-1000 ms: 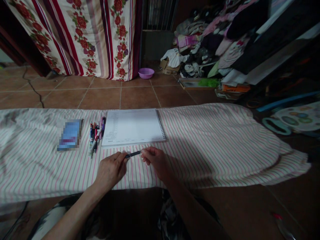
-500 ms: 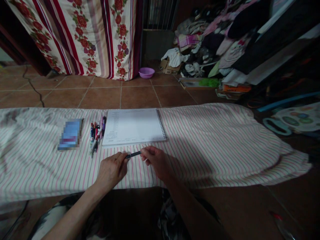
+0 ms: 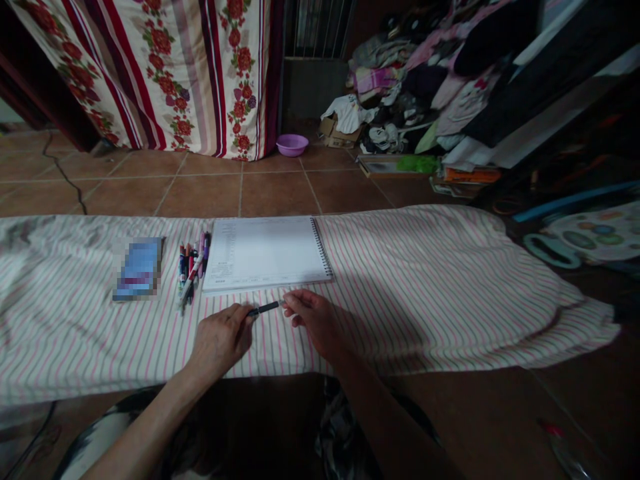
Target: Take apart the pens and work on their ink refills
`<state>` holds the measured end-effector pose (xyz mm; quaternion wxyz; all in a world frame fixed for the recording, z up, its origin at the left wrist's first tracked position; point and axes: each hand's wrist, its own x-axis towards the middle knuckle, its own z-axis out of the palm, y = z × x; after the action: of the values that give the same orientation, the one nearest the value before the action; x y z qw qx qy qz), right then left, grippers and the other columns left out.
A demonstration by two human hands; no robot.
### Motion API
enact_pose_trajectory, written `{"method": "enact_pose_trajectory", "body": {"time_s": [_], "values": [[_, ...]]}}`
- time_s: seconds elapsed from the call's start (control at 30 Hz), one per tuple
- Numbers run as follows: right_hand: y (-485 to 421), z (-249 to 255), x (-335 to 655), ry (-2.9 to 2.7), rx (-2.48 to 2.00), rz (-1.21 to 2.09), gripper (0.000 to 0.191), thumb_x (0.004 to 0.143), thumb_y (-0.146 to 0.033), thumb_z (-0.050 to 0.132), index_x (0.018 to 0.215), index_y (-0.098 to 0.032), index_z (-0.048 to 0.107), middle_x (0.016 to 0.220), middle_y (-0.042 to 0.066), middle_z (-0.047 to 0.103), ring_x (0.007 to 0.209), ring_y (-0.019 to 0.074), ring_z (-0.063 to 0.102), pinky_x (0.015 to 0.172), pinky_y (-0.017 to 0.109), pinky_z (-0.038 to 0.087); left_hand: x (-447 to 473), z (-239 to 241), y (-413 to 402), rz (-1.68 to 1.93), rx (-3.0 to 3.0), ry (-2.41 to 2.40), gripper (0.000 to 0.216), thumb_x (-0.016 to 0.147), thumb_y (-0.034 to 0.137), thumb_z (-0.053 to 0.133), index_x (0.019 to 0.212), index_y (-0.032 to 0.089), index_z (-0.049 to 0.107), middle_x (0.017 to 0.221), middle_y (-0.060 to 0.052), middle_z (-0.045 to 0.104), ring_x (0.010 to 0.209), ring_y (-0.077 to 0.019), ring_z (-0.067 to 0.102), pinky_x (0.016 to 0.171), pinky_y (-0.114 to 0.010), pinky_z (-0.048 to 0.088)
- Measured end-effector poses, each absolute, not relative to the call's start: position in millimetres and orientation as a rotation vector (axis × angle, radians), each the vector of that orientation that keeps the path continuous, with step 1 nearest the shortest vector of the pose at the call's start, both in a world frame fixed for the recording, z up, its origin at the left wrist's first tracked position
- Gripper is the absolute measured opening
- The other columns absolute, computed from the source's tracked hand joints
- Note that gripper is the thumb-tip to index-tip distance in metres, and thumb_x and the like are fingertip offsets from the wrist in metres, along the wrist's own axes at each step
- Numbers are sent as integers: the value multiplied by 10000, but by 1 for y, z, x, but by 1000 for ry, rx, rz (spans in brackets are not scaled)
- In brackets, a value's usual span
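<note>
Far beyond the pen (image 3: 269,307), purple basin (image 3: 293,145)

Bare is the word for the left hand (image 3: 220,337) and the right hand (image 3: 313,323), and the left forearm (image 3: 150,417) and right forearm (image 3: 373,403) are bare too, both slim, the right one deeper in shadow. Down on the legs I can make out dark-and-pale patterned clothing (image 3: 103,437): a broad whitish patch with ragged dark edges on the left, smaller greyish blotches over black on the right. Between them it's too dim to tell.
</note>
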<state>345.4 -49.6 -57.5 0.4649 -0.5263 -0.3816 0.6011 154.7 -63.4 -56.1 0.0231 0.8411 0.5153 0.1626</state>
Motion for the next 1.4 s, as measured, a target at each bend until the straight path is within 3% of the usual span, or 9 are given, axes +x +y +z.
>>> {"method": "enact_pose_trajectory", "body": {"time_s": [0.23,0.43,0.67,0.87,1.13,1.4], "values": [[-49,-54,347,-992,-1284,1479,203,700,-344,602,730,-143,606,671,24,602,580,102,545,457,185,392,155,-54,-64,513,2542,1544,251,868,272,375,1026,163,537,802,-57,646,685,-173,626,580,-264,471],[-48,-58,347,-1018,-1307,1465,183,695,-322,602,731,-143,614,645,16,599,555,97,536,467,196,397,156,-54,-64,582,2513,1405,341,868,249,375,1197,186,443,938,-71,646,795,-175,623,672,-277,490],[-50,-58,346,-1079,-1287,1447,167,693,-315,598,711,-151,623,593,0,588,532,96,524,472,206,402,161,-46,-65,525,2346,1424,233,858,216,351,1032,183,504,845,-47,641,749,-164,620,669,-279,479],[-50,-61,346,-1104,-1286,1444,152,698,-305,596,711,-156,621,561,-12,564,513,91,507,467,203,395,162,-47,-66,558,2313,1361,319,856,278,406,1165,218,455,959,-48,626,830,-165,608,709,-279,478],[-50,-61,347,-1171,-1293,1431,172,703,-319,590,735,-155,632,562,-10,563,512,94,503,476,211,402,166,-45,-65,534,2172,1417,211,877,337,375,933,198,523,809,-31,636,746,-165,618,652,-270,471],[-50,-65,347,-1200,-1286,1421,201,719,-330,577,800,-165,658,563,-17,567,505,91,507,481,213,417,166,-45,-63,603,2208,1328,250,880,284,364,1023,192,548,864,-56,606,790,-163,588,688,-280,471]]}}
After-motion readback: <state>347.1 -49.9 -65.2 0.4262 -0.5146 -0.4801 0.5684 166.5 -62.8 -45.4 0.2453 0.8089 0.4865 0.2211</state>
